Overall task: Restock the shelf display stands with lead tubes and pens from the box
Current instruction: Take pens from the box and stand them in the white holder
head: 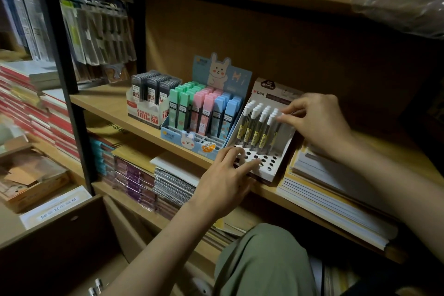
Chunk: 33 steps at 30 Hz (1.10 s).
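From the head camera, a white pen stand [265,151] sits on the wooden shelf [108,103]. Everything here is told from that stand.

The right hand [317,119] is at the top right of the stand. Its fingertips [286,113] pinch the white cap of one pen [280,125] in the far right row. The other pens [254,125] stand in the back holes, leaning a little. The front holes are bare.

The left hand [228,175] rests on the front of the stand with its fingers spread flat, holding nothing.

Just left of the stand is a bunny box [192,142] full of pastel lead tubes [204,113].

The pen looks thin, light and stiff. The cap end is the easy place to hold. The stand looks like light card, so it may slide unless it is pressed down.
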Available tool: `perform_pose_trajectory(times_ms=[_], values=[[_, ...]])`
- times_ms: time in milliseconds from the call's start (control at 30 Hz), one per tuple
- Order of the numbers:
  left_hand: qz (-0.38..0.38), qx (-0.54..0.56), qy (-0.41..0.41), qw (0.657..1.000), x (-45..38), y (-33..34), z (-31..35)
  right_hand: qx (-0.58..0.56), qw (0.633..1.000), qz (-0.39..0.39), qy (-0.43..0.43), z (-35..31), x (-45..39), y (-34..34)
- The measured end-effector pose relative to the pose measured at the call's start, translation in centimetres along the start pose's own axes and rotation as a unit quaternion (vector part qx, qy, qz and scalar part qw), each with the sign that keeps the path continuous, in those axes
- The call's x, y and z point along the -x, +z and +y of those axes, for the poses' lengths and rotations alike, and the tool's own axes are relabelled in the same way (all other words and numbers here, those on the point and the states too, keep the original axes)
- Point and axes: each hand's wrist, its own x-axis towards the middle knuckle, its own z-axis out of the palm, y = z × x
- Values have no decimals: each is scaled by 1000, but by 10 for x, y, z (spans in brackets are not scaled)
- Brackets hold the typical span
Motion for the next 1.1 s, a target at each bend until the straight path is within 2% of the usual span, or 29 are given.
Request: perform_pose_trajectory(times_ms=[133,200,267,333,367,467,533,600,667,733,833,900,1000,1100], values=[[-9,6,0,1000,-2,2,-1,29,997,-63,18,0,-2,-1],[-11,24,6,1000,-1,-2,-2,56,996,-71,23,-5,-2,-6],[2,68,7,998,5,-10,-5,49,999,-15,-2,-13,5,-10],[30,99,-1,995,22,-20,-16,-28,997,55,-56,-35,17,-7],[44,105,-15,993,36,-26,-25,-72,993,56,-75,-49,24,0],[79,111,-102,985,94,-40,-67,-168,979,-50,-101,-101,42,49],[87,104,-205,969,145,-44,-97,-210,962,-149,-95,-135,57,99],[89,97,-358,924,198,-42,-124,-243,939,-236,-65,-165,74,157],[90,112,-525,839,250,-35,-146,-260,913,-315,-19,-188,95,218],[77,134,-648,745,300,-23,-157,-249,884,-395,23,-203,122,275],[28,177,-753,634,362,6,-160,-201,822,-524,97,-214,168,346],[-6,205,-791,577,387,28,-157,-151,784,-584,149,-215,196,383],[-29,230,-816,530,404,65,-159,-82,777,-601,170,-211,228,428],[-10,256,-814,521,398,97,-172,-72,784,-583,200,-206,247,466]])
